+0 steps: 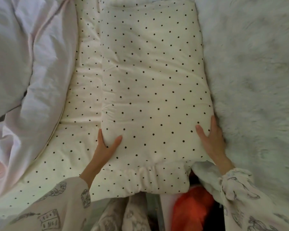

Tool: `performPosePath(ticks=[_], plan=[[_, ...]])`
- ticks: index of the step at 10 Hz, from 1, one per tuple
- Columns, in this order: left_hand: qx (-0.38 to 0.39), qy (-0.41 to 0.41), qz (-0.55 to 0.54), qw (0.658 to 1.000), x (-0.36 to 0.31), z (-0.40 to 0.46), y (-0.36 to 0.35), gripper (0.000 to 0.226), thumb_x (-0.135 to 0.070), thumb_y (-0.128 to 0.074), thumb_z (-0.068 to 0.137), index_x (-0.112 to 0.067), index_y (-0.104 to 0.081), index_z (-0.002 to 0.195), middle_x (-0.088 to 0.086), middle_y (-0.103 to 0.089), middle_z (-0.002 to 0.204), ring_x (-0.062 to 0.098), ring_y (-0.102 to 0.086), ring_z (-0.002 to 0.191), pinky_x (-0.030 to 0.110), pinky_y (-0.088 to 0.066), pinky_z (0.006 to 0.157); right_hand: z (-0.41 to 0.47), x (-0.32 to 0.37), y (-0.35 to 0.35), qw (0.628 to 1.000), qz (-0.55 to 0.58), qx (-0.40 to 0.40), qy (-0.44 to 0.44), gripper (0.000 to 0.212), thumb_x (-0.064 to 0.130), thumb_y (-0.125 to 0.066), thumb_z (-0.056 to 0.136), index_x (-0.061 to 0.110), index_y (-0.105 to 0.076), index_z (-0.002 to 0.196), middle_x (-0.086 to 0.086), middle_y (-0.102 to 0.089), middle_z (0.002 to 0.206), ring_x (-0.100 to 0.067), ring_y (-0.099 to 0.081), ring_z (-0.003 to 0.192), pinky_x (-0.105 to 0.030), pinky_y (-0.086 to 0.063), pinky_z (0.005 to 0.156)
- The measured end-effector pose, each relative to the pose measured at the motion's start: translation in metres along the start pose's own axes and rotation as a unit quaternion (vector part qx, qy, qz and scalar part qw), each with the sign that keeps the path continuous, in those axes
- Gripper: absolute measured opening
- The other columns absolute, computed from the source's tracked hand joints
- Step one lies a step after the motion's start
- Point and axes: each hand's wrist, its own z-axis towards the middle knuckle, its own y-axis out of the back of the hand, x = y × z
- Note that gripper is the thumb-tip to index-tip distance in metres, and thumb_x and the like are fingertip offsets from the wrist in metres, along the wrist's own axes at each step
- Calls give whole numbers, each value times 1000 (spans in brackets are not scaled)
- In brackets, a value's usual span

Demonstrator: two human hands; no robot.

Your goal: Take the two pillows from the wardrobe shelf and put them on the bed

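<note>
A cream pillow with small black dots [150, 77] lies lengthwise on the bed, on a sheet of the same dotted fabric [70, 144]. My left hand [105, 147] grips the pillow's near left corner, thumb on top and fingers along its side. My right hand [212, 139] holds the near right corner, thumb on top and fingers pressed against the pillow's right side. A second pillow is not visible as a separate object. The wardrobe is out of view.
A crumpled white duvet [23, 72] fills the left side. A pale fluffy blanket [257, 72] covers the right side of the bed. Below the bed's gathered near edge [150, 177] lies something orange [190, 209].
</note>
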Motion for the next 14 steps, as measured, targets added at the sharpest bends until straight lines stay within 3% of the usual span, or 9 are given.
performPosePath(ticks=[3, 6, 7, 8, 9, 10, 12, 13, 14], plan=[[3, -22, -5, 1000, 20, -21, 2, 101, -49, -67, 75, -31, 2, 147, -6, -33, 142, 11, -43, 113, 26, -42, 84, -40, -17, -3, 999, 12, 40, -22, 75, 63, -38, 86, 37, -1, 146, -15, -18, 150, -34, -26, 134, -53, -27, 107], [-55, -9, 213, 975, 29, -39, -2, 83, -54, -52, 85, -36, 3, 146, 10, -35, 143, 30, -43, 122, 49, -43, 95, -55, -24, 9, 996, -57, 58, 28, 51, 27, -37, 97, 17, -23, 145, -19, -32, 144, -36, -37, 126, -44, -35, 100], [-95, -36, 289, 952, 13, -43, -9, 79, -58, -49, 84, -45, 2, 143, 8, -9, 154, 33, -20, 137, 59, -26, 104, -55, -7, 19, 992, -117, 26, 29, 31, 23, -35, 96, 11, -48, 122, -18, -52, 123, -34, -50, 102, -41, -43, 79], [-92, -100, 325, 936, -17, -33, -20, 80, -63, -47, 82, -46, 2, 143, 4, 10, 157, 30, 3, 143, 63, -13, 108, -44, 16, 30, 984, -155, -31, 81, 24, 27, -37, 94, 10, -51, 103, -16, -54, 114, -31, -48, 95, -38, -41, 72], [-52, -136, 399, 905, -52, -9, -38, 83, -67, -45, 80, -44, 4, 144, 3, 21, 155, 30, 17, 142, 66, -4, 106, -21, 45, 27, 968, -201, 10, 150, 51, 38, -38, 94, 21, -30, 141, -14, -26, 149, -33, -27, 133, -48, -31, 102], [-1, -152, 489, 859, -70, 9, -59, 88, -72, -45, 77, -45, 7, 143, 0, 27, 153, 29, 24, 140, 69, -1, 104, -2, 69, 9, 957, -215, 77, 178, 65, 50, -38, 92, 33, -9, 147, -4, 3, 158, -28, 3, 143, -58, -12, 109], [14, -132, 587, 798, -52, 19, -74, 94, -79, -39, 71, -46, 16, 140, 0, 37, 149, 32, 32, 136, 71, -2, 103, 0, 59, -17, 943, -262, 111, 174, 63, 56, -20, 92, 35, 8, 145, -3, 20, 155, -28, 18, 141, -64, -2, 108], [10, -127, 589, 798, -51, 21, -74, 95, -81, -38, 70, -47, 17, 139, 0, 38, 148, 32, 32, 136, 71, -3, 104, -17, 54, -11, 940, -258, 134, 179, 60, 52, -19, 94, 34, 4, 146, -2, 19, 156, -25, 17, 142, -60, 1, 110], [9, -121, 598, 792, -54, 19, -76, 96, -82, -37, 69, -47, 19, 139, 1, 37, 149, 33, 30, 137, 71, -5, 103, -19, 72, 20, 974, -59, 191, 105, 55, 45, -36, 95, 28, -21, 146, 2, 3, 158, -18, 5, 144, -49, -3, 114]])
